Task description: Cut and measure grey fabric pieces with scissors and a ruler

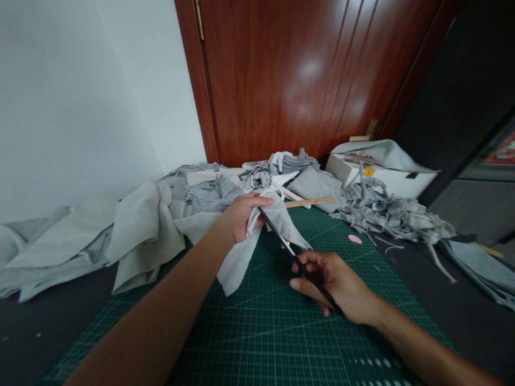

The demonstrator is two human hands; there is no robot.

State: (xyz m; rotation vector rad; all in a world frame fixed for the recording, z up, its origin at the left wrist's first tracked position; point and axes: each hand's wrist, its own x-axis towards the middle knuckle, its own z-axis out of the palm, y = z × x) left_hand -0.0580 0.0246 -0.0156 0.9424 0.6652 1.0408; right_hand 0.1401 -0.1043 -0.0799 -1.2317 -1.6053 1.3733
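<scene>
From the person's head, 1 camera is looking forward and down over a cutting mat (249,332), facing a wooden door (277,80), with the left hand (242,214) and right hand (341,279) showing nearby.

Left arm (181,300) stretched forward, left fingers (252,201) pinched, right arm (418,338) slanting inward, right fingers (306,288) curled

My left hand (241,215) is hiding some grey cloth (286,221); below my right hand (338,277), the mat (257,335) is being cropped.
</scene>
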